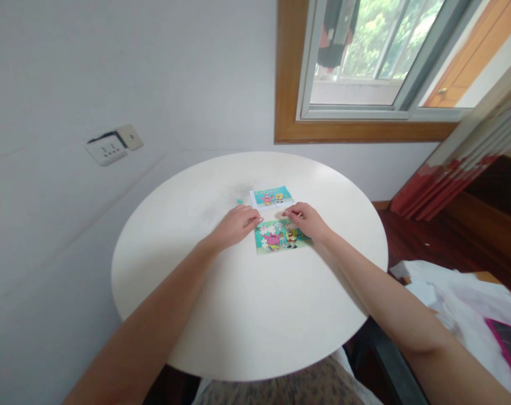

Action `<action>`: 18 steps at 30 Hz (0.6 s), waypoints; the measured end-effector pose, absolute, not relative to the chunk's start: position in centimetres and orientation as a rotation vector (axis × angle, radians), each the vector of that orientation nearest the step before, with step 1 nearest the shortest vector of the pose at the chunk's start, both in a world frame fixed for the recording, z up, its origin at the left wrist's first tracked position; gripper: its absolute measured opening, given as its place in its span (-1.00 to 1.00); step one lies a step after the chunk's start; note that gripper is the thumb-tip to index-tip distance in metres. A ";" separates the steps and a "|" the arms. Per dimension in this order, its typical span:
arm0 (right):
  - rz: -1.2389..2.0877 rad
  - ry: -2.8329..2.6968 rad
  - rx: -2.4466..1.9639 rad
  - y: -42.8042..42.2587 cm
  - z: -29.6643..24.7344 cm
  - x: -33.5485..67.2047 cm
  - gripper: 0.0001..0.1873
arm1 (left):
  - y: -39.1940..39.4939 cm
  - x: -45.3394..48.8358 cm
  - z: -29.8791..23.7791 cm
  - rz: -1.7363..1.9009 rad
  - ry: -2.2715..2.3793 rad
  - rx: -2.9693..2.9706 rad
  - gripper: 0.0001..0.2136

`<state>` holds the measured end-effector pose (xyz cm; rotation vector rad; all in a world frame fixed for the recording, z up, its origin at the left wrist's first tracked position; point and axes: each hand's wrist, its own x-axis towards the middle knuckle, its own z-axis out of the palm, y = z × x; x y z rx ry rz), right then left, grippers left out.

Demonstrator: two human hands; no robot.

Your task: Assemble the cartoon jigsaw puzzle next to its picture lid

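Observation:
A cartoon jigsaw puzzle (276, 241) lies flat on the round white table (238, 315), with white gaps showing among its joined pieces. At its upper left corner is my left hand (238, 224), fingers closed in a pinch; what sits between the fingertips is too small to make out. My right hand (306, 218) hovers at the puzzle's upper right, thumb and fingers pinched together on something I cannot make out. Just behind the puzzle lies a box (272, 197) with a matching cartoon picture. A small teal puzzle piece (239, 201) rests left of the box.
A white wall with a socket (107, 149) stands behind the table, and a wood-framed window (360, 130) is at the back right. To the right are a red and white curtain (444, 185), a white plastic bag (444, 292) and a pink-edged phone (508, 346).

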<state>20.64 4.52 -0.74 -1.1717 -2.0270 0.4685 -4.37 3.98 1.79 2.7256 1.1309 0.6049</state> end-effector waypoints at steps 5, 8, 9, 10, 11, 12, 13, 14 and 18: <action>0.454 -2.036 -1.169 4.4 -0.6 20.5 -0.78 | 4.1 -4.4 1.5 0.532 1.140 2.812 -0.66; 0.451 -2.041 -1.164 4.4 -0.6 20.5 -0.78 | 4.3 -4.4 1.4 0.473 1.133 2.868 -0.67; 0.454 -2.043 -1.161 4.4 -0.6 20.5 -0.77 | 4.3 -4.4 1.4 0.463 1.134 2.882 -0.67; 0.456 -2.043 -1.158 4.4 -0.6 20.5 -0.77 | 4.3 -4.4 1.4 0.455 1.135 2.894 -0.67; 0.457 -2.043 -1.157 4.5 -0.6 20.6 -0.77 | 4.3 -4.4 1.4 0.448 1.139 2.904 -0.66; 0.457 -2.045 -1.155 4.5 -0.7 20.6 -0.76 | 4.3 -4.4 1.5 0.440 1.143 2.913 -0.66; 0.455 -2.047 -1.153 4.5 -0.7 20.6 -0.76 | 4.3 -4.4 1.5 0.431 1.145 2.920 -0.66; 0.454 -2.051 -1.153 4.5 -0.7 20.6 -0.76 | 4.2 -4.3 1.5 0.423 1.144 2.927 -0.67; 0.463 -2.054 -1.155 4.5 -0.6 20.6 -0.76 | 4.0 -4.1 1.7 0.389 1.133 2.979 -0.67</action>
